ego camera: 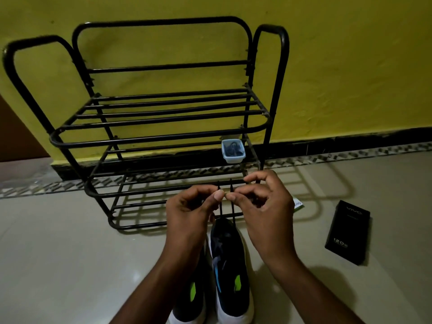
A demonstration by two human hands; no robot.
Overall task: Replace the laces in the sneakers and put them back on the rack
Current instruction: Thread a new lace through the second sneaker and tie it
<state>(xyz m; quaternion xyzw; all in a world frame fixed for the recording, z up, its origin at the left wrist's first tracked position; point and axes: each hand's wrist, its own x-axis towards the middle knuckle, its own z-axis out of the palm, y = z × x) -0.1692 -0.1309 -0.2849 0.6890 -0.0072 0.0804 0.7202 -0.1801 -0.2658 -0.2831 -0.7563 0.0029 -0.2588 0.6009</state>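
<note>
Two hands meet above the sneakers, thumbs almost touching. The left hand (191,206) pinches one strand of the black lace (233,212) between thumb and forefinger. The right hand (264,202) pinches the other strand the same way, its other fingers loosely curled. Both strands run taut and roughly upright from the far end of the right sneaker (230,265) up to the fingers, and their tips poke out just past the thumbs.

At 6 o'clock from the hands the right sneaker and the left sneaker (194,288) stand side by side on the floor (70,253). The left one is largely hidden under the left forearm.

At 12 o'clock the black rack (159,21) stands against the yellow wall (350,66). A small blue tub (233,157) sits at the right end of a lower shelf, holding something dark that I cannot make out.

At 3 o'clock from the hands, well apart, a black box (348,232) lies on the floor. A white and green card (298,204) peeks out from behind the right hand, between it and the box.
</note>
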